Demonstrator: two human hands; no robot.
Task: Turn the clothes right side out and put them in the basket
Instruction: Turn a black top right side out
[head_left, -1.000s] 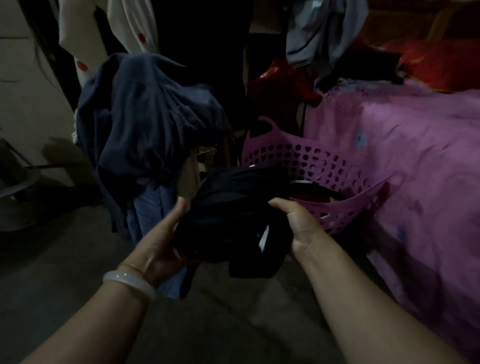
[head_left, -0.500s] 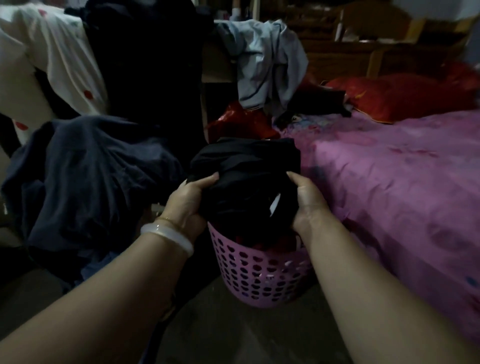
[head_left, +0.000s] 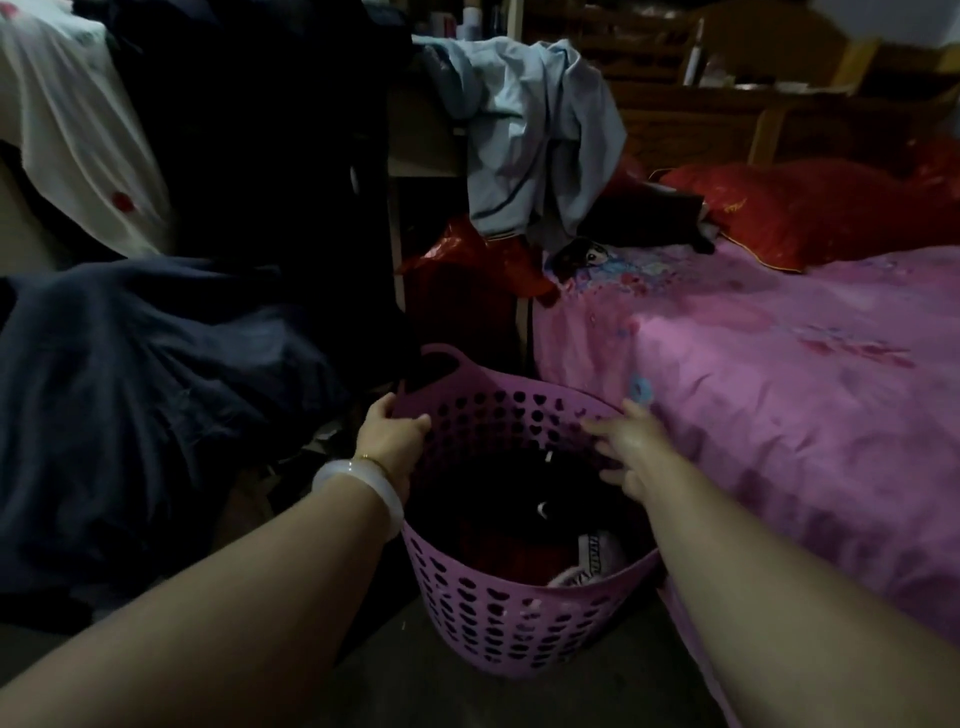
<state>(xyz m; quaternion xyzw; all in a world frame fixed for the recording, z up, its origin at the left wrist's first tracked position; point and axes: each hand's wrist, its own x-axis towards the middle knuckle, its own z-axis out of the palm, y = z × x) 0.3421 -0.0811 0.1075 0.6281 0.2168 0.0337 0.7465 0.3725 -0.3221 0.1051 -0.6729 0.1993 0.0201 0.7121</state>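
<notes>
Gripping perforated plastic basket (head_left: 519, 639), dark garment (head_left: 524, 499) inside

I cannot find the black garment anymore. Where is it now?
In the head view the black garment lies inside the purple basket, low in the centre, between the left hand and the right hand, beside the pink bed.

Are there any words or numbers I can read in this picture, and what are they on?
None can be read.
White cloth in the purple basket: dark printed marks, too blurred to read.
Pink bedsheet: only a cartoon picture near its corner, no legible words.
Shelf items behind the bed: too dark and small to tell.
</notes>
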